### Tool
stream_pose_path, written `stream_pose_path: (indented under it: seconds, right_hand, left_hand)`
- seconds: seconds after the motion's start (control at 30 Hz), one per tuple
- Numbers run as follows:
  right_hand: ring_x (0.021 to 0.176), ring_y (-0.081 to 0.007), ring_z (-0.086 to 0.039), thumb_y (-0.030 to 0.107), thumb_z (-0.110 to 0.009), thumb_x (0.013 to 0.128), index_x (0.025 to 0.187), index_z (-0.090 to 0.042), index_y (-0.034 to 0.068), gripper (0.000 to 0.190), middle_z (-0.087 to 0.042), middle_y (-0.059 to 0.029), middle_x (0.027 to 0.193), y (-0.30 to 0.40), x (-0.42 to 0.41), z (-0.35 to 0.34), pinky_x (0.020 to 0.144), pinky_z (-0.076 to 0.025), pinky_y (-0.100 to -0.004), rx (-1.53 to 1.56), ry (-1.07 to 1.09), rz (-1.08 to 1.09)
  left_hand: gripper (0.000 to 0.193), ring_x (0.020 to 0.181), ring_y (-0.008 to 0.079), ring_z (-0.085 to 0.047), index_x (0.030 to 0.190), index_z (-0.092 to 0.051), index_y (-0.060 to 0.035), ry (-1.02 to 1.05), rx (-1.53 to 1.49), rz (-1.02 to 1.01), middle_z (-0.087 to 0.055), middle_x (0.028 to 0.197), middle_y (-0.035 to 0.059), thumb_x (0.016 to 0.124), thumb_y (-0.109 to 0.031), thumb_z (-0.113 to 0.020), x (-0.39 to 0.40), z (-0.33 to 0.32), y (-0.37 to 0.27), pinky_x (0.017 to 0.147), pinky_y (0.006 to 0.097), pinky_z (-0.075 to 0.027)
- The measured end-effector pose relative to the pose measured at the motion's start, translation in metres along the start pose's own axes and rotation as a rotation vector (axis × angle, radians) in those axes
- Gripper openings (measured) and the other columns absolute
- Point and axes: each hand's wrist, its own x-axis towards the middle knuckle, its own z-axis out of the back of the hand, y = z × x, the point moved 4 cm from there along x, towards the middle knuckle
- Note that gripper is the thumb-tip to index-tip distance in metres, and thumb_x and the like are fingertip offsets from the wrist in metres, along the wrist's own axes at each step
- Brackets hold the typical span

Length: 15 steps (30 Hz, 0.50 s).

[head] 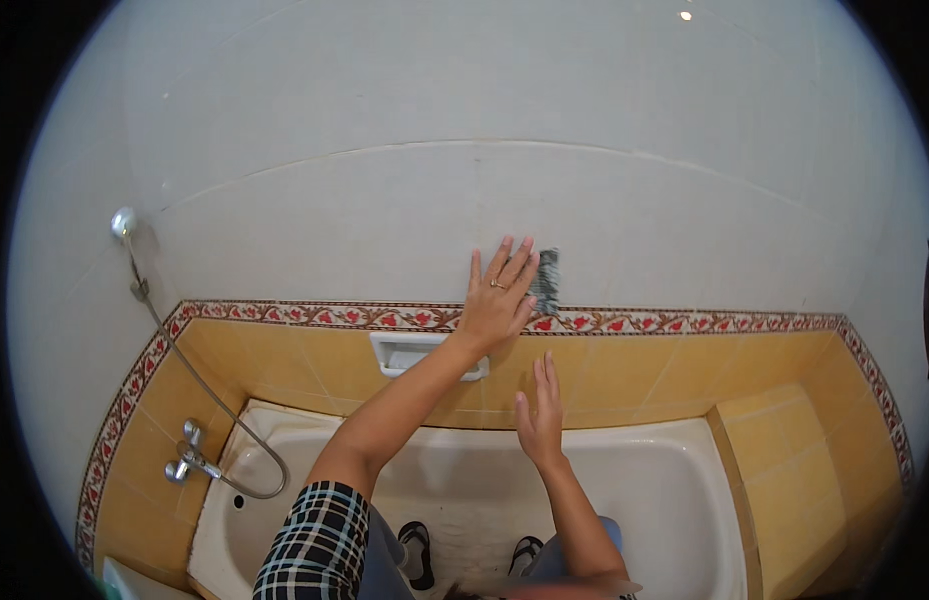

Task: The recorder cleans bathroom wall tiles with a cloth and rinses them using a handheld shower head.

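My left hand (498, 296), wearing a ring, lies spread against the white wall tiles (344, 225). Under its fingers and palm it presses a shaggy grey-and-white cleaning cloth (545, 281) to the wall. Much of the cloth is hidden by the hand. The cloth's lower end reaches the floral border strip (622, 321). Lower and to the right, my right hand (541, 420) is raised over the back rim of the bathtub (644, 442), holding nothing, with its thumb apart from the fingers. A plaid sleeve covers my left upper arm.
A white recessed soap dish (386, 360) sits in the yellow tiles behind my left forearm. At left are a chrome mixer tap (191, 454), a hose (209, 390) and a shower head (124, 223). My sandalled feet (416, 555) stand inside the tub. A tiled ledge (787, 480) adjoins its right end.
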Motion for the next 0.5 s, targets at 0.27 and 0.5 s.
stream_pose_path:
  seconds: [0.27,0.5]
  right_hand:
    - [0.141,-0.0451,0.000,0.025,-0.049,0.091,0.150,-0.005,0.006,0.076,-0.001,-0.0228,0.154,0.015,0.164,-0.044,0.108,-0.005,-0.0624,-0.701,-0.510,0.168]
    - [0.143,-0.0370,-0.008,0.032,-0.050,0.090,0.149,-0.018,0.013,0.070,-0.010,-0.0167,0.155,0.100,0.214,-0.141,0.111,0.001,-0.0571,-0.788,-0.467,0.495]
  left_hand:
    - [0.035,0.121,0.0377,-0.044,0.120,-0.053,0.0008,-0.405,-0.292,0.489,-0.047,0.131,0.0220,0.085,-0.005,-0.052,-0.195,0.073,0.044,0.103,0.0466,-0.032]
    - [0.030,0.105,0.0356,-0.053,0.109,-0.053,0.0004,-0.307,-0.416,0.850,-0.054,0.115,0.0181,0.079,0.001,-0.056,-0.288,0.040,0.064,0.090,0.0428,-0.043]
